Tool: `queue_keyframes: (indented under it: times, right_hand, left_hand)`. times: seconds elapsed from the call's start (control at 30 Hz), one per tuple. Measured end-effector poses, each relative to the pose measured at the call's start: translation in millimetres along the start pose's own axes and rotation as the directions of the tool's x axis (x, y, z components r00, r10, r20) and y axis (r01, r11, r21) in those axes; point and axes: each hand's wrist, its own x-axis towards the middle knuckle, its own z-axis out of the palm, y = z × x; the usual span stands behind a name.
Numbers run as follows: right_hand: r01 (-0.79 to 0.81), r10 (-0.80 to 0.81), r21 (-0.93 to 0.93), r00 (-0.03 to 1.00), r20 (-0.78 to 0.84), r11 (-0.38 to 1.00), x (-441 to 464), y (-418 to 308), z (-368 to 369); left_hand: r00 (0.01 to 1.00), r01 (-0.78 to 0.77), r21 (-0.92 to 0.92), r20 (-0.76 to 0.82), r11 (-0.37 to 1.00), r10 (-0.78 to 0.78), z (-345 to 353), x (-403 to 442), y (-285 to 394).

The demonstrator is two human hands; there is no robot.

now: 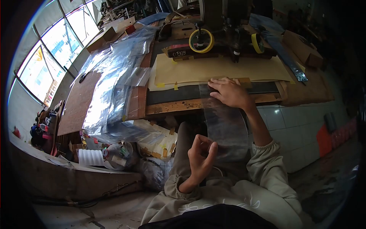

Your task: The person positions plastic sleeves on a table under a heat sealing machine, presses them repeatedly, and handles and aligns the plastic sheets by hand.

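A clear plastic sheet [227, 128] hangs from the workbench's front edge down over my lap. My right hand [230, 92] lies on its upper end with the fingers stretched out, at the edge of the tan paper board [217, 68]. Lower down, my left hand [203, 154] is closed in a pinch at the sheet's left side, thumb and forefinger together; what is between the fingertips is too small to make out. Behind the board stands a machine, with a yellow tape roll [201, 41] at its left and another yellow roll [257, 43] at its right.
Stacked clear plastic bags [114, 84] cover the bench's left side. A wooden strip [175, 108] runs along the front edge. Cardboard boxes [301, 47] stand at the back right. Below left are a white foam roll [90, 157] and a bin of scraps. A red object [324, 139] is at right.
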Motion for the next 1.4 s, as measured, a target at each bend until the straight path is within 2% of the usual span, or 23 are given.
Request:
queue_keyframes:
  times: [0.23,0.33,0.43,0.53,0.63,0.73,0.83,0.93,1.03,1.13,1.23,1.33,1.4]
  right_hand:
    - [-0.013,0.014,-0.012,0.999,0.040,1.000,3,2,13]
    - [0.004,-0.005,0.036,1.000,0.026,0.999,13,8,11]
    - [0.097,-0.094,0.063,0.994,-0.053,0.993,22,15,6]
    - [0.073,-0.040,0.303,0.993,-0.114,0.950,20,16,-3]
    - [0.134,-0.057,0.373,0.976,-0.211,0.918,19,21,3]
    - [0.085,-0.003,0.419,0.982,-0.191,0.904,14,16,-3]
    - [0.234,-0.078,0.277,0.875,-0.479,0.932,11,20,5]
    - [0.106,0.059,0.309,0.875,-0.480,0.945,-2,20,0]
    - [0.048,0.155,0.451,0.902,-0.403,0.891,-6,27,0]
    - [0.030,0.144,0.397,0.905,-0.401,0.918,-3,36,5]
    - [0.067,0.027,0.141,0.817,-0.576,0.988,8,34,10]
    - [0.028,0.033,0.119,0.875,-0.482,0.992,22,41,21]
    - [-0.076,0.154,0.201,0.902,-0.404,0.977,21,36,16]
  left_hand:
    - [0.999,-0.032,0.058,0.012,0.998,0.031,3,4,-7]
    - [1.000,-0.025,0.012,-0.007,1.000,0.025,4,11,-10]
    - [0.997,-0.073,0.055,-0.030,0.996,0.074,4,16,2]
    - [0.997,-0.069,0.077,-0.026,0.995,0.071,3,14,0]
    - [0.996,-0.079,0.089,-0.026,0.993,0.081,4,10,-2]
    - [0.997,-0.073,0.076,-0.028,0.994,0.076,3,8,-4]
    - [0.998,-0.053,0.060,-0.028,0.997,0.055,2,7,-6]
    - [0.998,-0.046,0.046,-0.028,0.998,0.047,2,6,-10]
    - [0.999,-0.045,0.057,-0.019,0.997,0.046,0,6,-10]
    - [0.999,-0.037,0.037,-0.018,0.999,0.038,-1,5,-14]
    - [1.000,-0.016,0.011,-0.027,1.000,0.016,0,3,-18]
    - [1.000,-0.010,0.033,-0.024,0.999,0.011,-1,2,-15]
    - [1.000,-0.011,0.037,-0.021,0.999,0.012,-2,2,-15]
